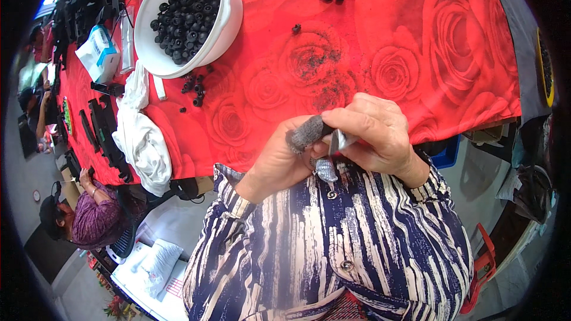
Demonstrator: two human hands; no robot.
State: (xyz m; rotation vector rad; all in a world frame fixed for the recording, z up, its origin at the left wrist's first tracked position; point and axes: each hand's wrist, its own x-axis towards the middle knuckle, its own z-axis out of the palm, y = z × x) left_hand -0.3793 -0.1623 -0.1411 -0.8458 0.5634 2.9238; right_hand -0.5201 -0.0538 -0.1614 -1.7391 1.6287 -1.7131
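The right hand (377,134) pinches a slim, metallic-looking tool (335,141). Against it, the left hand (276,157) bears a fuzzy grey sleeve-like piece (307,134); whether its grip closes on anything, I cannot tell. On the red-covered bench (270,27), black crumbs (326,96) lie at twelve o'clock from the hands, a white bowl (231,27) of round black parts (189,21) at ten, white cloth (143,145) at nine.

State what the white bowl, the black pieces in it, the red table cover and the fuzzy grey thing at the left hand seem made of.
White bowl: likely plastic; smooth, faint sheen, thick rim.
Black pieces: perhaps rubber or plastic; rounded, small highlights.
Red table cover: cloth or coated sheet, unclear; rose-printed, fairly matte.
Fuzzy grey thing: probably felt or foam; matte, napped surface.
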